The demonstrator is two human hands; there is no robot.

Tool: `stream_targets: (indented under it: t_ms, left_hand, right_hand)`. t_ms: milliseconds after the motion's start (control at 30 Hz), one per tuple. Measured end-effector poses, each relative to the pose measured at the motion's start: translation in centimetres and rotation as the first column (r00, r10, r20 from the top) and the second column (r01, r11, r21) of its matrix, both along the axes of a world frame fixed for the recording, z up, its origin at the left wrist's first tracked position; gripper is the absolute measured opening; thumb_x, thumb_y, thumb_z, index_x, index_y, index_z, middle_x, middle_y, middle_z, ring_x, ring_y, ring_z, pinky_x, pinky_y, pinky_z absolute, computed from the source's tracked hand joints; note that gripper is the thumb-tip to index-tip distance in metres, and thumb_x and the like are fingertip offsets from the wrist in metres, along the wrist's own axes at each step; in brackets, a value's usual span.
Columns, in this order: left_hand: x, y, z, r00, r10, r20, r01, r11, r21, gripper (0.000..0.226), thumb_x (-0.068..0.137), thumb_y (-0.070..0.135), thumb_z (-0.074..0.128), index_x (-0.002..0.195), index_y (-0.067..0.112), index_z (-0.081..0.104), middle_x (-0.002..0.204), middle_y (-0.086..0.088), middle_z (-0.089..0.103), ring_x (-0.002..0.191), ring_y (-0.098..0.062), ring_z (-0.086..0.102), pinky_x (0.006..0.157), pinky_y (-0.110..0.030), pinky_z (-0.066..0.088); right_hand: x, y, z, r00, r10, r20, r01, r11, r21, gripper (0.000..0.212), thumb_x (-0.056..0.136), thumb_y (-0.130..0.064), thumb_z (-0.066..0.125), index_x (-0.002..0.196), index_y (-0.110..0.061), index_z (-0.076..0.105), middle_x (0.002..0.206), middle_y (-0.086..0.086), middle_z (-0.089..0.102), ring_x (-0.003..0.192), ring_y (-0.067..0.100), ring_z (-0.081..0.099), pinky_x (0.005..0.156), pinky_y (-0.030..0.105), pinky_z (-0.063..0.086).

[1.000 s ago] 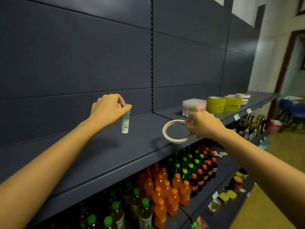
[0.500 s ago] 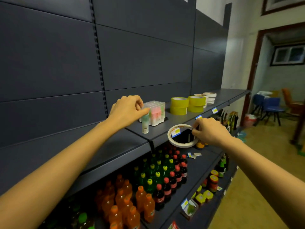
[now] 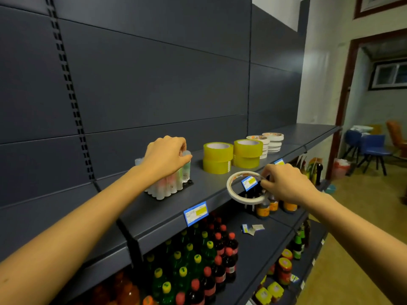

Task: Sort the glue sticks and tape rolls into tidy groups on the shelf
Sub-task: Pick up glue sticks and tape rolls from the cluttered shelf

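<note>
Just at shelf (image 3: 209,186) edge, R hand (image 3: 284,186) pinches tape (image 3: 230,188).

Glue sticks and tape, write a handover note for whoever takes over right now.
Left hand grips a glue stick at the right edge of the glue group on the shelf.
Right hand pinches a thin roll in front of the shelf edge.
Done: yellow rolls in two stacks, flat rolls in two stacks beyond them.
Left: seat the stick, stack the thin roll.
</note>
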State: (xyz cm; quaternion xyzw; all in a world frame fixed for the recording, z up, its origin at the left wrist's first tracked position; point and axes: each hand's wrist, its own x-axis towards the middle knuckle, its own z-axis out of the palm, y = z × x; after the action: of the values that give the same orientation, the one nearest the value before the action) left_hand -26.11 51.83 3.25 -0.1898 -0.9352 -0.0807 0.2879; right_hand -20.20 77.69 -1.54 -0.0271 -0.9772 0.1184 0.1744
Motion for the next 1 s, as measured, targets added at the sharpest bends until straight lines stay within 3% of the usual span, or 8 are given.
stream_targets:
  t_ms: [167, 300, 400, 567, 667, 800, 1000]
  left_hand:
    - [-2.8, 1.5, -0.9, 0.991, 0.122, 0.057, -0.12, 0.992, -0.045, 0.023, 0.088, 0.034, 0.053, 0.097, 0.014, 0.061, 0.096, -0.006, 0.066, 0.089, -0.027, 0.06, 0.074, -0.035, 0.043]
    - [-4.0, 2.5, -1.8, 0.971, 0.234, 0.059, -0.23, 0.971, -0.066, 0.026, 0.089, 0.034, 0.053, 0.102, 0.013, 0.061, 0.099, -0.007, 0.066, 0.092, -0.029, 0.06, 0.074, -0.034, 0.043]
    - [-4.4, 3.0, -2.2, 0.934, 0.352, 0.064, -0.343, 0.932, -0.119, 0.028, 0.09, 0.035, 0.052, 0.104, 0.013, 0.061, 0.102, -0.008, 0.066, 0.095, -0.03, 0.06, 0.074, -0.034, 0.042]
    - [-4.4, 5.5, -2.7, 0.787, 0.615, -0.054, -0.58, 0.706, -0.407, 0.02, 0.094, 0.02, 0.044, 0.106, 0.013, 0.058, 0.103, -0.005, 0.066, 0.096, -0.027, 0.062, 0.055, -0.025, 0.029]
    - [-4.5, 7.1, -2.7, 0.716, 0.696, -0.04, -0.645, 0.64, -0.418, 0.021, 0.09, 0.015, 0.045, 0.108, 0.011, 0.056, 0.102, -0.004, 0.068, 0.096, -0.027, 0.063, 0.063, -0.029, 0.029]
    - [-5.1, 9.4, -2.6, 0.681, 0.712, -0.172, -0.695, 0.554, -0.459, 0.04, 0.097, 0.039, 0.035, 0.115, 0.01, 0.057, 0.119, -0.007, 0.058, 0.111, -0.024, 0.053, 0.079, -0.032, 0.038]
    - [-7.9, 16.4, -2.0, 0.82, 0.551, -0.158, -0.572, 0.802, -0.171, 0.045, 0.095, 0.045, 0.036, 0.115, 0.013, 0.06, 0.113, -0.006, 0.06, 0.109, -0.025, 0.053, 0.073, -0.035, 0.041]
  right_hand:
    - [-4.3, 1.9, -0.2, 0.996, 0.081, -0.021, -0.082, 0.996, -0.02, 0.024, 0.089, -0.034, 0.053, 0.107, -0.02, 0.061, 0.108, 0.006, 0.066, 0.096, 0.027, 0.061, 0.073, 0.033, 0.047]
    - [-7.7, 3.0, 0.1, 0.979, 0.203, -0.016, -0.203, 0.979, -0.028, 0.02, 0.089, -0.032, 0.053, 0.103, -0.02, 0.061, 0.097, 0.006, 0.07, 0.089, 0.028, 0.064, 0.081, 0.04, 0.051]
    - [-10.1, 3.7, 0.4, 0.961, 0.275, -0.018, -0.275, 0.961, -0.013, 0.018, 0.089, -0.031, 0.053, 0.101, -0.021, 0.061, 0.093, 0.007, 0.069, 0.093, 0.028, 0.061, 0.073, 0.034, 0.048]
    - [-13.1, 5.3, 1.1, 0.902, 0.432, -0.012, -0.432, 0.901, -0.046, 0.014, 0.089, -0.029, 0.054, 0.097, -0.019, 0.06, 0.093, 0.009, 0.069, 0.086, 0.03, 0.064, 0.078, 0.04, 0.052]
    - [-14.2, 6.9, 1.3, 0.871, 0.492, -0.014, -0.491, 0.869, -0.059, 0.009, 0.088, -0.025, 0.054, 0.093, -0.019, 0.059, 0.088, 0.009, 0.069, 0.085, 0.03, 0.065, 0.079, 0.04, 0.052]
    - [-15.3, 9.8, 1.3, 0.847, 0.531, -0.026, -0.531, 0.846, -0.054, 0.008, 0.088, -0.022, 0.053, 0.091, -0.018, 0.059, 0.083, 0.01, 0.069, 0.087, 0.028, 0.064, 0.077, 0.038, 0.051]
    - [-17.6, 16.2, 1.6, 0.86, 0.508, -0.054, -0.511, 0.856, -0.081, 0.015, 0.088, -0.025, 0.054, 0.098, -0.016, 0.061, 0.09, 0.011, 0.07, 0.085, 0.028, 0.064, 0.077, 0.039, 0.053]
